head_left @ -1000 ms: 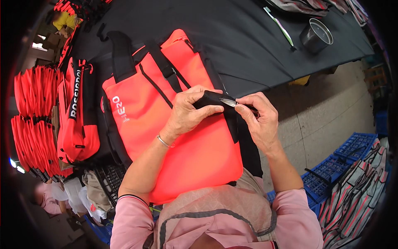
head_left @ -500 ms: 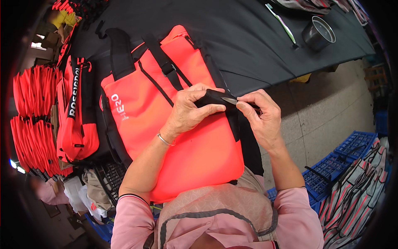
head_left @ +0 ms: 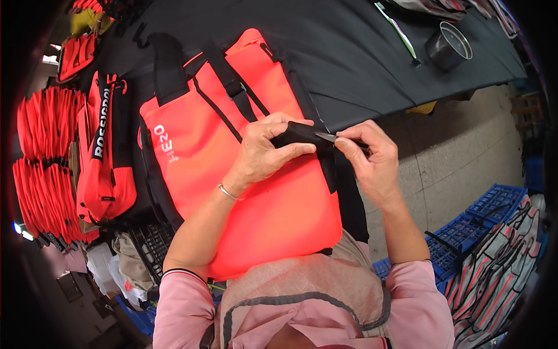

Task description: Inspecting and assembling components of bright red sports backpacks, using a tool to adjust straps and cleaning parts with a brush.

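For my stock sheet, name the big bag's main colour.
Bright orange-red; the bag shows best in the head view.

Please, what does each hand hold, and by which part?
The left hand pinches black fabric, edge or fold unclear; the right hand grips a pointed metal tool just behind its tip.

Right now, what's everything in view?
Large bag: one, orange and black, centre
Fabric piece: one, black, centre
Pointed tool: one, silver tip, centre
Table cover: one, black, top
Toothbrush: one, white-green, upper right
Cup: one, grey, upper right
Smaller bag: one, orange and black, left
Stacked pieces: many, orange, far left
Crates: several, blue, lower right
Striped fabric: pile, grey and reddish, lower right
Bracelet: one, silver, left wrist
Left hand: one, bare, pinching fabric piece
Right hand: one, bare, gripping pointed tool
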`<state>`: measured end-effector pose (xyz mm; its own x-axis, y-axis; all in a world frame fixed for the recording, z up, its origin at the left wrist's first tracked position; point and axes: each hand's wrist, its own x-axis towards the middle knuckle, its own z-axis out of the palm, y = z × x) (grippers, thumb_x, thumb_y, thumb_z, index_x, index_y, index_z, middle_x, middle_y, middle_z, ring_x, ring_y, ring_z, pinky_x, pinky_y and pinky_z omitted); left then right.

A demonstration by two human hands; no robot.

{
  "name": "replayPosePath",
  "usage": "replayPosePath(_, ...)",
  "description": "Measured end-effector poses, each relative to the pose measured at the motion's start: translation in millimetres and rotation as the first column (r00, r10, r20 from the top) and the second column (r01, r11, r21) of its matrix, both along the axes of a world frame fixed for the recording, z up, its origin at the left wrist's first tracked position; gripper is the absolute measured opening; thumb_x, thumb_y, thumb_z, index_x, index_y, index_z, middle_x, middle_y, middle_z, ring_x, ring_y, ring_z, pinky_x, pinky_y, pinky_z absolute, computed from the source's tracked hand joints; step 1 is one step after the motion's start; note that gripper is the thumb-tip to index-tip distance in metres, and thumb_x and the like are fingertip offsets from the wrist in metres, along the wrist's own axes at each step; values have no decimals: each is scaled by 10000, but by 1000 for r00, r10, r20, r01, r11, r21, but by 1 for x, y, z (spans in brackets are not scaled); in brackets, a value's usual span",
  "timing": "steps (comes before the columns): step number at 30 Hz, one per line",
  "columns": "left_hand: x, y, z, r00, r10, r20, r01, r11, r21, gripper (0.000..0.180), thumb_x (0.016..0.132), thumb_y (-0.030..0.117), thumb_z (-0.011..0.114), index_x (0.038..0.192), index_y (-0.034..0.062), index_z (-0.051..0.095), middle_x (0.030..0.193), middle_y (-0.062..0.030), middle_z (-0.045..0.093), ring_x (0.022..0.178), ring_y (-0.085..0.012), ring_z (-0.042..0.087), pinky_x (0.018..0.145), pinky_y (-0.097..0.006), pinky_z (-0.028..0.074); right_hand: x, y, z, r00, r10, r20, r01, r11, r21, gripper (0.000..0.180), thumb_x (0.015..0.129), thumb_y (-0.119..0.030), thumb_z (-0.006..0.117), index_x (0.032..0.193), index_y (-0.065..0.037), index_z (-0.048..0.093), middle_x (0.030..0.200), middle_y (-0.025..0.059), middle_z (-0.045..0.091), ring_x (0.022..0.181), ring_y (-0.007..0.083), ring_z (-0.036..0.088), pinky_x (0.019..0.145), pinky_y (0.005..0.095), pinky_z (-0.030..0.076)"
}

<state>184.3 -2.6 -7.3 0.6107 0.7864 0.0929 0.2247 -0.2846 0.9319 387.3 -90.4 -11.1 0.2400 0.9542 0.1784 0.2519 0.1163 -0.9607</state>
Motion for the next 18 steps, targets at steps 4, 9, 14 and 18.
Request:
replayPosePath(4, -22, -28, 11, 992, -71, -106, 99, 951, 292, 290, 707, 148, 861, 937, 20, 737, 1059, -89, 701, 962, -236, 672, 806, -301, 537, 16, -13, 0, 991, -89, -102, 82, 994, -71, 82, 891, -60, 692, 950, -5, 677, 832, 5, 618, 731, 69, 552, 662, 214, 451)
replayPosePath(9, -74, -87, 36, 889, -11, -459, 276, 812, 514, 269, 889, 276, 707, 886, 7, 702, 1369, -152, 525, 1078, -286, 630, 860, -410, 544, 25, -27, -9, 969, -115, -219, 99, 991, -86, 246, 914, -135, 708, 1113, -13, 629, 885, -20, 592, 730, 19, 487, 637, 175, 395)
replayPosePath(14, -87, -121, 19, 850, 326, -413, -472, 819, -325, 413, 924, 352, 664, 1089, -22, 608, 950, -136, 658, 690, -140, 637, 576, -306, 513, 7, -37, 3, 969, -50, -244, -17, 965, -263, 277, 866, -137, 759, 1083, 0, 653, 880, 6, 642, 746, 34, 562, 638, 172, 429)
replayPosePath(18, -63, -116, 22, 843, 117, -524, -393, 800, -454, 386, 929, 291, 676, 1064, -56, 574, 803, -87, 661, 620, -106, 618, 546, -263, 478, -31, -48, 11, 903, 163, -398, -308, 891, -334, 304, 866, -96, 749, 1120, 40, 653, 881, 60, 705, 777, 91, 642, 710, 237, 518)
